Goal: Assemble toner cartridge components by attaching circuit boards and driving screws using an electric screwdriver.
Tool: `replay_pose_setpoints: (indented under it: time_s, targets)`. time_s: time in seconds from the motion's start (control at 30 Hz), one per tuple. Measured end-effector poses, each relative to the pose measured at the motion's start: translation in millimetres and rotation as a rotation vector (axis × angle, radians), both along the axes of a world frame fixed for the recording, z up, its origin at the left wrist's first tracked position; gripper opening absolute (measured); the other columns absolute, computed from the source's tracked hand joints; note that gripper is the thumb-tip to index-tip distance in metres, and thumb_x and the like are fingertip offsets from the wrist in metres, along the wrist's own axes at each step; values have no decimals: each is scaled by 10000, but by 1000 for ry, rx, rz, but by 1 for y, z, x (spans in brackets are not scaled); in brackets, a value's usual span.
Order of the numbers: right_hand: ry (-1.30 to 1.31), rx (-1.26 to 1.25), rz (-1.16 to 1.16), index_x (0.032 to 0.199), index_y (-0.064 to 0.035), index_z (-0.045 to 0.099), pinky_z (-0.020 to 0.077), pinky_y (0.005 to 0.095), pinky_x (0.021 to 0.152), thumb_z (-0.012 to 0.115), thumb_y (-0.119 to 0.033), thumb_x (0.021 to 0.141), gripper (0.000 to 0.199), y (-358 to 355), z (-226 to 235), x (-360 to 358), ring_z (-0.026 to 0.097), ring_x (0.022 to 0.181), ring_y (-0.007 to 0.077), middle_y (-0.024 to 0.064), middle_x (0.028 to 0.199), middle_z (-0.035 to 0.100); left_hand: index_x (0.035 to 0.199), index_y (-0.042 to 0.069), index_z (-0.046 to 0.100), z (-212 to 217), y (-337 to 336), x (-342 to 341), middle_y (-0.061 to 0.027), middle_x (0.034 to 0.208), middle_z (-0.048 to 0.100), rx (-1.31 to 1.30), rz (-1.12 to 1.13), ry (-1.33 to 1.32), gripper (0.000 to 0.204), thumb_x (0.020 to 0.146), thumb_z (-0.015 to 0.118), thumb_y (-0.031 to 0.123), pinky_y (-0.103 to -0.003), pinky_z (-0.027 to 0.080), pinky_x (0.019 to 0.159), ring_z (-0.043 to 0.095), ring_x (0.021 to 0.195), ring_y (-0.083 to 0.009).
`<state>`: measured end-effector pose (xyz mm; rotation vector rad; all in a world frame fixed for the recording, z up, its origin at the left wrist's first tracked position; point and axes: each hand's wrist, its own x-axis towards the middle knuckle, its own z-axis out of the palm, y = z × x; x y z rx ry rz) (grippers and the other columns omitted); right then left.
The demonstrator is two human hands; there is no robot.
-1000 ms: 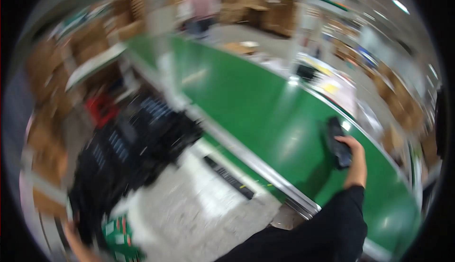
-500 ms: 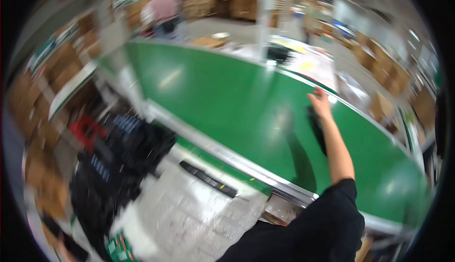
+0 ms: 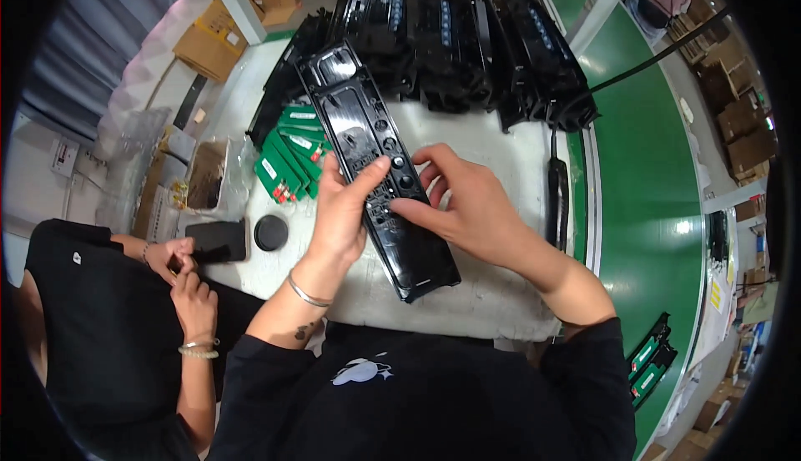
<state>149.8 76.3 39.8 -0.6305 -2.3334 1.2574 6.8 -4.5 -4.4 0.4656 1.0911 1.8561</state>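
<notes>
A long black plastic panel with round holes lies slanted across the white worktable. My left hand grips its left edge, thumb on top near the middle. My right hand holds the panel from the right, fingertips pressing on its middle section. A stack of green circuit boards lies just left of the panel. Behind it stand several upright black panels in a row.
A black round cap and a black flat piece lie at the table's left, where another person's hands rest. A black handheld tool lies by the green conveyor belt. Cardboard boxes stand beyond.
The view swung from the conveyor to the worktable. My right hand left the black item on the belt, and both hands now hold a black panel.
</notes>
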Motion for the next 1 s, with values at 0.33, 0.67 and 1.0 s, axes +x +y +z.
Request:
replay_pose_setpoints:
  time_s: [0.33,0.67,1.0]
  targets:
    - [22,-165,-251,1027,43,556,411,200,519,569,-67,796,256,-6,-19,43,508,584,56,24,658,556,1051,91,474,-34,-28,4,-8,976,572,-35,-174,-212,220,902,487,252,-236,508,687,582,839,-83]
    - [-19,-78,-516,1079,28,568,347,154,552,581,-66,826,269,51,-32,128,421,615,15,-60,681,462,1206,-16,450,-35,-34,-40,-44,860,629,-314,-896,598,390,854,542,123,-223,446,666,553,759,-64]
    - [-258,317,-138,988,9,590,436,293,684,528,-18,806,195,58,-36,53,570,744,253,142,836,594,1011,69,582,-4,-20,-22,-105,882,560,47,-660,1562,337,723,660,227,-367,462,713,551,841,-289]
